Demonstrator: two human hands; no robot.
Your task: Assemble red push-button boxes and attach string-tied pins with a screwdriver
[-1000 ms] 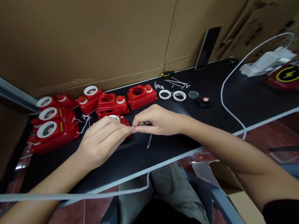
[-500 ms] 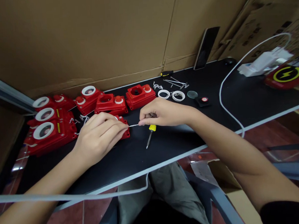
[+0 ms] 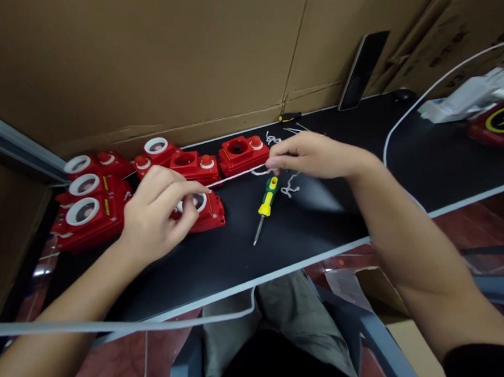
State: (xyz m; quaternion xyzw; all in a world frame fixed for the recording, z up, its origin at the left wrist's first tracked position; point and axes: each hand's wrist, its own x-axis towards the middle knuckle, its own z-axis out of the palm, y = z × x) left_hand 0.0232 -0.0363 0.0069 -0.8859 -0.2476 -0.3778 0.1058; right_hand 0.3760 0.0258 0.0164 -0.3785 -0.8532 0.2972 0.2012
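Grey trousers (image 3: 280,306) are framed lowest, between blue-grey chair arms (image 3: 376,340); a white cable (image 3: 115,326) is run across lower left, in front of the left forearm. Beyond that, a black tabletop (image 3: 222,264) is edged in pale trim

On it a green-and-yellow screwdriver (image 3: 268,196) is laid at a slant, blade toward the near edge, held by neither hand. The left hand (image 3: 157,214) is held at the nearest red unit (image 3: 213,211), which is partly covered by it; fingers are curled, thumb and index set apart. Whether anything is gripped by the hidden fingers can't be told

White string (image 3: 236,176) is stretched nearly straight from beside the left index fingertip to the right hand (image 3: 305,154), where it is pinched between thumb and fingers, just past the screwdriver handle. A loose string tangle (image 3: 290,190) is seen right of that handle

White-ringed red units (image 3: 111,203) are packed together at left; more red units (image 3: 235,164) are lined up behind the string. Farthest back, a small black-and-yellow tool (image 3: 289,117) is placed along the rear edge, and a dark flat slab (image 3: 364,70) is leaned against the cardboard wall (image 3: 184,56)
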